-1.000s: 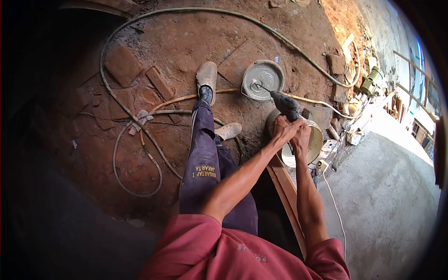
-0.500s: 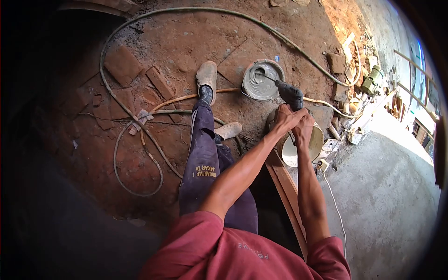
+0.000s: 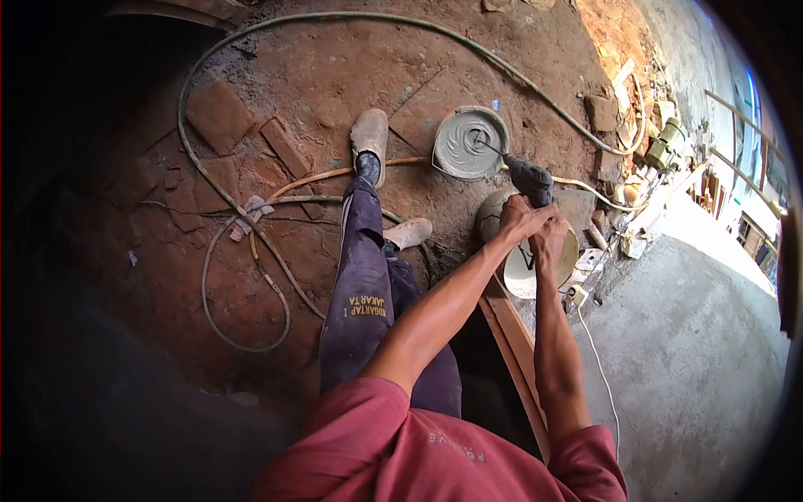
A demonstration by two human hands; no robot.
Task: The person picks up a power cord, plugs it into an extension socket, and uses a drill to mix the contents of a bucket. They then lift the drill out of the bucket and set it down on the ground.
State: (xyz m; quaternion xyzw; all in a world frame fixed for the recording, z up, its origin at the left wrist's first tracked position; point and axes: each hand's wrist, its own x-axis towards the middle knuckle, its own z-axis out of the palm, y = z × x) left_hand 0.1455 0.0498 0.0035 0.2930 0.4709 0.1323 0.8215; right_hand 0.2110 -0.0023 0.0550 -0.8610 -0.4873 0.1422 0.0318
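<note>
Both my hands grip a dark power drill (image 3: 530, 179) with a thin mixing rod (image 3: 492, 147) fitted to its front. My left hand (image 3: 522, 219) wraps around the rear of the drill, and close against it my right hand (image 3: 549, 233) is also closed on the tool. The far end of the rod sits in wet grey mortar (image 3: 458, 149), which shows swirl ridges. A round bucket (image 3: 439, 164) holds that mix on the dirt floor. Below my hands stands a pale bucket (image 3: 569, 259), partly hidden by my arms.
A long hose (image 3: 401, 16) loops over the dirt, and an orange hose (image 3: 335, 173) passes behind the mortar bucket. Broken bricks (image 3: 219, 117) lie left. A wooden beam (image 3: 512, 339) runs beside my right arm. A white cord (image 3: 598, 356) and green motor (image 3: 667, 142) are right.
The drill and both hands have shifted slightly right and toward me. The rod's end has moved from the far part of the mortar toward the right, and the swirl pattern differs.
</note>
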